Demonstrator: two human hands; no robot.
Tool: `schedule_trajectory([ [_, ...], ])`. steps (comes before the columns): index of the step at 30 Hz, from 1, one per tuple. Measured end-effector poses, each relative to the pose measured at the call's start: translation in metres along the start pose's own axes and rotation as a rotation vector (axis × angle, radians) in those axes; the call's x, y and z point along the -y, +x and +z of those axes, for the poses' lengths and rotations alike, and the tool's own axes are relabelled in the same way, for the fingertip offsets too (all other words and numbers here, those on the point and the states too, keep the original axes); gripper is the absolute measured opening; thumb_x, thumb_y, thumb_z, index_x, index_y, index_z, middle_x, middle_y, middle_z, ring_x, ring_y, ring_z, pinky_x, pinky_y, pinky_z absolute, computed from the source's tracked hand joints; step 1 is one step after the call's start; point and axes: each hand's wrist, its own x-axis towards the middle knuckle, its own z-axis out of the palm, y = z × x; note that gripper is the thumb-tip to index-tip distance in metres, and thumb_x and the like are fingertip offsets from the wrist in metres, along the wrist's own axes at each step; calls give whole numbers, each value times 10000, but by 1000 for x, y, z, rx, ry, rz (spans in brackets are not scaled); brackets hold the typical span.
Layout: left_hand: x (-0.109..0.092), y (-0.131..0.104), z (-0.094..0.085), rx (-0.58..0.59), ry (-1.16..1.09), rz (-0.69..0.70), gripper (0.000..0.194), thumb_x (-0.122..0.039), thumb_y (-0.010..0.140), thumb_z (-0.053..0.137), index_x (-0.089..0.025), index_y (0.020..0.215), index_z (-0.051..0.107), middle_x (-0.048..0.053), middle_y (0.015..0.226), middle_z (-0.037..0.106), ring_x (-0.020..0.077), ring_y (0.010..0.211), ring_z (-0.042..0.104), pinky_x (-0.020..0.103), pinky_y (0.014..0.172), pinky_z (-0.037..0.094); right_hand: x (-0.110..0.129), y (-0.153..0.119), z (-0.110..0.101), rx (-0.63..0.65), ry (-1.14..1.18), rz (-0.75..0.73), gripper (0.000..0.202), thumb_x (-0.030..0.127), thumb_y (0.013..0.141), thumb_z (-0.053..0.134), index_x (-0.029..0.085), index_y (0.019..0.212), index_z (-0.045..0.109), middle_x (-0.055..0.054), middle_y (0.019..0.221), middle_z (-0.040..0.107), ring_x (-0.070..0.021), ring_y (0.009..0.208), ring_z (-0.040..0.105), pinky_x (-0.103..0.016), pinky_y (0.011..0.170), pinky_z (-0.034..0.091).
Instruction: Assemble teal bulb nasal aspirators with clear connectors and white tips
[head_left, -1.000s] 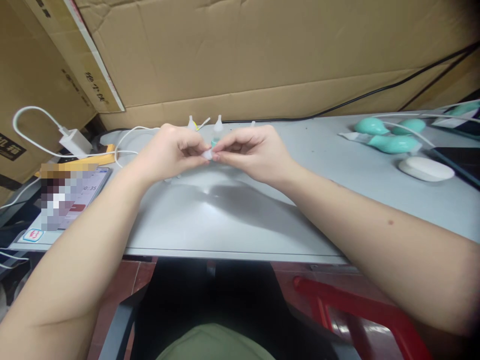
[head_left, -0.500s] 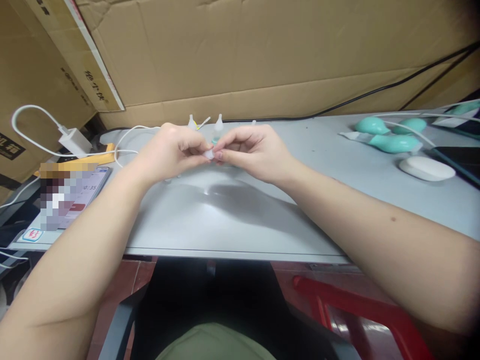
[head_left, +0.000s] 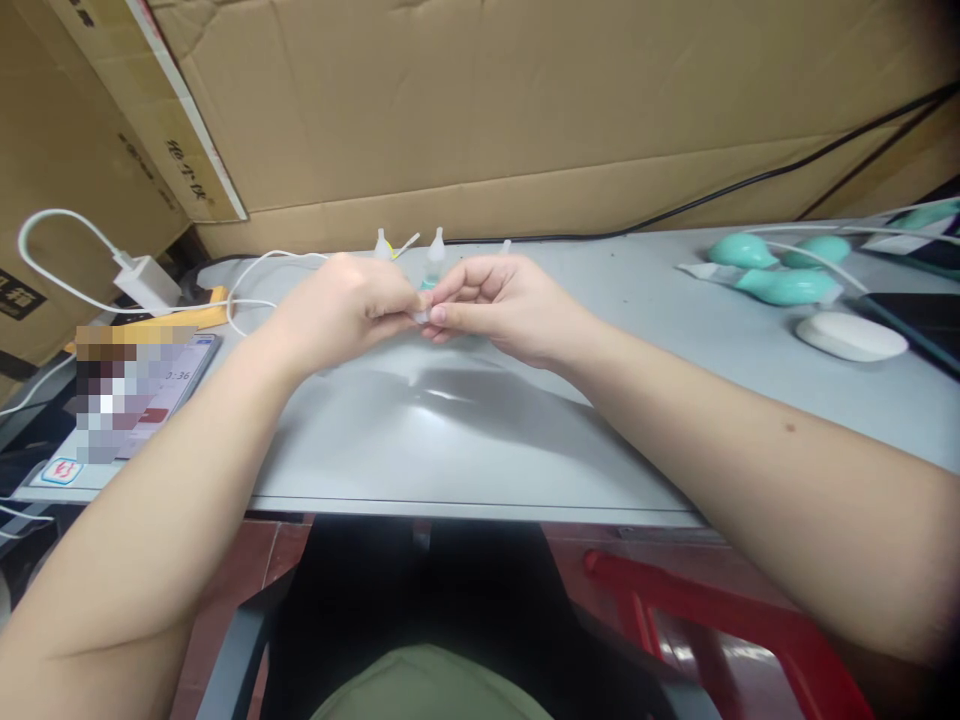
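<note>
My left hand (head_left: 341,308) and my right hand (head_left: 501,308) meet above the table, fingertips touching. Both are closed in a pinch on one small whitish translucent piece (head_left: 421,316); the fingers cover most of it, so its kind cannot be made out. Just behind the fingers stands a translucent pointed nozzle tip (head_left: 435,246) with some green at its base. To its left is another pointed tip (head_left: 382,243), beside a thin yellow and white strip (head_left: 405,246). A third small tip (head_left: 507,246) shows partly behind my right hand.
On the right lie several teal rubber bulbs (head_left: 742,251), a white oval case (head_left: 851,336) and a dark device (head_left: 922,325). A phone (head_left: 169,395), white charger (head_left: 146,285) and cables are at left. Cardboard (head_left: 525,100) walls the back. A red stool (head_left: 720,610) stands below the front edge.
My left hand has rolled slightly, with its knuckles lower and its fingers more curled. The whitish piece sits a little lower and is more covered by the fingertips.
</note>
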Motion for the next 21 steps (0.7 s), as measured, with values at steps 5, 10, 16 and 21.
schedule_trajectory([
  [5,0,-1,1,-13,4,33,302,-398,1136,675,-247,942,851,10,771,760,163,715,739,291,722,525,-2,0,0,-12,6,-2,442,477,718,1148,205,799,809,-31,825,856,-162,748,804,-301,736,720],
  [10,-1,0,0,-21,13,46,268,-349,1116,686,-243,927,844,9,756,749,161,689,709,293,696,500,-3,0,1,-12,10,-11,470,492,711,1150,197,801,795,-33,820,852,-159,746,803,-298,743,717],
  [16,-3,-2,-1,13,32,-14,288,-395,1109,670,-265,944,866,26,779,752,174,702,705,307,691,501,-4,0,1,1,16,-34,464,491,730,1137,199,791,782,-35,828,854,-157,752,801,-295,744,711],
  [21,-8,1,-3,25,-27,-92,281,-430,1083,689,-277,980,900,42,839,781,193,756,726,327,734,534,-2,0,4,-9,30,-22,495,507,740,1129,194,818,754,-35,830,839,-148,748,789,-293,750,699],
])
